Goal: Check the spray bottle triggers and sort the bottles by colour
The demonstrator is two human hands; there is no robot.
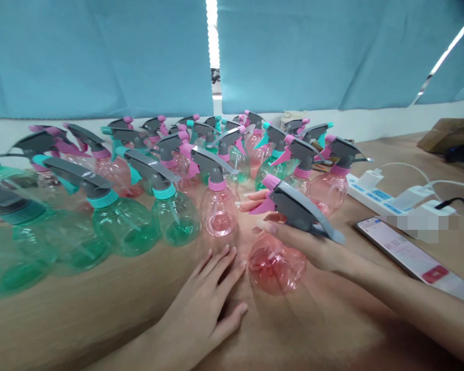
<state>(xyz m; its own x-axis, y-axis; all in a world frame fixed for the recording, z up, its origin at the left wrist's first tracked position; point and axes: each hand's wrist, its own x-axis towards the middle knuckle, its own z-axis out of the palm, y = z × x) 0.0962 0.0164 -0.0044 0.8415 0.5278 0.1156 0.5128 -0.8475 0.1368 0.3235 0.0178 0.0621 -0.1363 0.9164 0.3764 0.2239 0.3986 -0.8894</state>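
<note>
My right hand (305,239) is wrapped round the neck of a pink spray bottle (276,265), under its grey and pink trigger head. The bottle is slightly tilted, and I cannot tell whether its base touches the table. My left hand (212,293) lies flat on the wooden table, fingers spread, just left of that bottle. In front of its fingertips stands another pink spray bottle (219,208). A green spray bottle (176,219) is beside that one on the left.
Several more green and pink spray bottles (126,226) crowd the left and back of the table. At right lie a phone (413,255) and a white power strip (375,196) with plugs and cables. A brown package (448,136) sits at the back right, and blue curtains (100,56) hang behind.
</note>
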